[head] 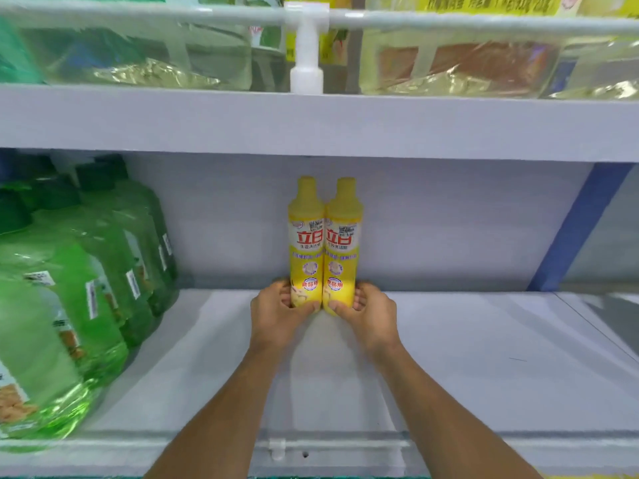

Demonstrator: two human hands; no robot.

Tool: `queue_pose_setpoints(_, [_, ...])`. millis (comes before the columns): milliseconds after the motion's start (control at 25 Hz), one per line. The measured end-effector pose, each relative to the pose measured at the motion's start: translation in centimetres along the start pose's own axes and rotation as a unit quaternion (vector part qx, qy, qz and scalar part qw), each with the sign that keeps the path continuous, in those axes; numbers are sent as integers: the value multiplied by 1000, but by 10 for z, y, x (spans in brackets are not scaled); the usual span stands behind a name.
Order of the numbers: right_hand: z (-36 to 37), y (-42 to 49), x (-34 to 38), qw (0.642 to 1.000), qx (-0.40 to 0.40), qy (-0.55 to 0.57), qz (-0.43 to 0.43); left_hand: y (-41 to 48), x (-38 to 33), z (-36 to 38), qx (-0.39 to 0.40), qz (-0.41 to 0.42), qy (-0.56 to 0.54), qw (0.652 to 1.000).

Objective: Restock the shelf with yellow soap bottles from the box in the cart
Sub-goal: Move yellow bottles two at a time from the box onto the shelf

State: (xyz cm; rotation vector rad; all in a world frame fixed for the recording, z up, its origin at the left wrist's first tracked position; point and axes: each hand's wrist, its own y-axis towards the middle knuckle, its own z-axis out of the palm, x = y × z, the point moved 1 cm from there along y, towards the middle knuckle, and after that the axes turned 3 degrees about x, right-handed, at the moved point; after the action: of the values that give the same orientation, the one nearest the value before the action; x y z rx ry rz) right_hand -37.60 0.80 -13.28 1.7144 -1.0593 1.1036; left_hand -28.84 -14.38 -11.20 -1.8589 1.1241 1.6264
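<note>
Left hand point(276, 307), right hand point(371, 311) grip bottles point(306, 250).

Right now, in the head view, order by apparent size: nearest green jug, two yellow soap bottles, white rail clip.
Largest: nearest green jug, though nearness inflates it.
Then left yellow bottle and right yellow bottle: alike, tied.
Smallest: white rail clip.

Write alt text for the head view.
The left hand grips the left bottle and the right hand the right bottle, both yellow, upright and touching, deep on a pale shelf. Green bottles stand at its left.
</note>
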Motion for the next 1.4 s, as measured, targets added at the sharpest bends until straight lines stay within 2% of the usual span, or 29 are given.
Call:
queue_pose_setpoints(320, [3, 18, -11, 1000, 16, -7, -7, 18, 5, 4, -8, 20, 8, 1000])
queue_pose_setpoints(800, [4, 19, -13, 999, 26, -38, -8, 15, 9, 0, 34, 39, 1, 999])
queue_pose_setpoints(880, [0, 11, -4, 996, 41, -79, -16, 12, 9, -3, 48, 33, 26, 998])
queue_pose_setpoints(960, [-9, -1, 10, 984, 74, -160, -38, 5, 4, -11, 59, 5, 109, 992])
queue_pose_setpoints(1040, [-24, -16, 25, 955, 118, -267, -57, -8, -4, -25, 113, -12, 262, 958])
queue_pose_setpoints(1160, [-51, -39, 53, 889, 183, -414, -61, -37, -28, -49, 208, -2, 470, 858])
queue_pose_setpoints(1240, [-64, -57, 71, 856, 213, -467, -58, -60, -46, -60, 229, 16, 526, 819])
queue_pose_setpoints(1400, [-79, -113, 107, 799, 222, -553, -82, -123, -86, -72, 213, 93, 594, 770])
